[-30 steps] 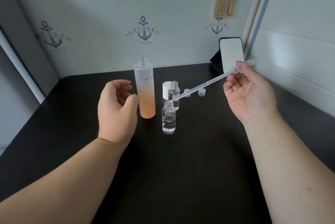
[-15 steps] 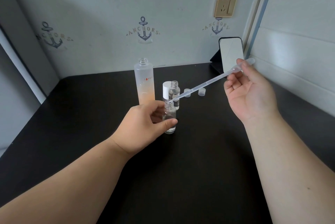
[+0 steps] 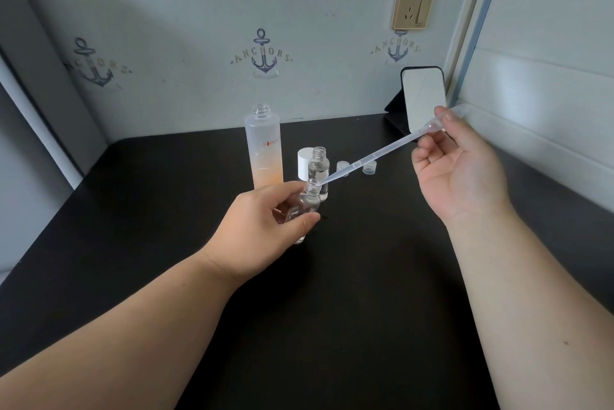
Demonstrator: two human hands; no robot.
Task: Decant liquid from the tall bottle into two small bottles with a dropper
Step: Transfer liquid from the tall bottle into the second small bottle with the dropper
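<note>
Left hand wrapped around a small clear glass bottle, thumb in front and fingers curled behind, bottle tilted slightly with its open threaded neck toward one o'clock, near the centre of the black tabletop. Right hand at two o'clock, palm up, pinching the bulb end of a long translucent plastic dropper between thumb and forefinger, other fingers loosely curled. Dropper slanted down toward eight o'clock, its tip at the mouth of the held bottle; touching the rim or just inside, cannot tell. Directly behind, at twelve o'clock, a second small clear bottle, uncapped, upright, with a white cylindrical cap just beside it on the left. At eleven o'clock, the tall frosted bottle with peach-orange liquid in its lower part, open-topped and upright. Two small translucent screw caps lying beyond the dropper shaft at one o'clock. Small black-framed mirror propped at the back corner, gold wall socket above it.
</note>
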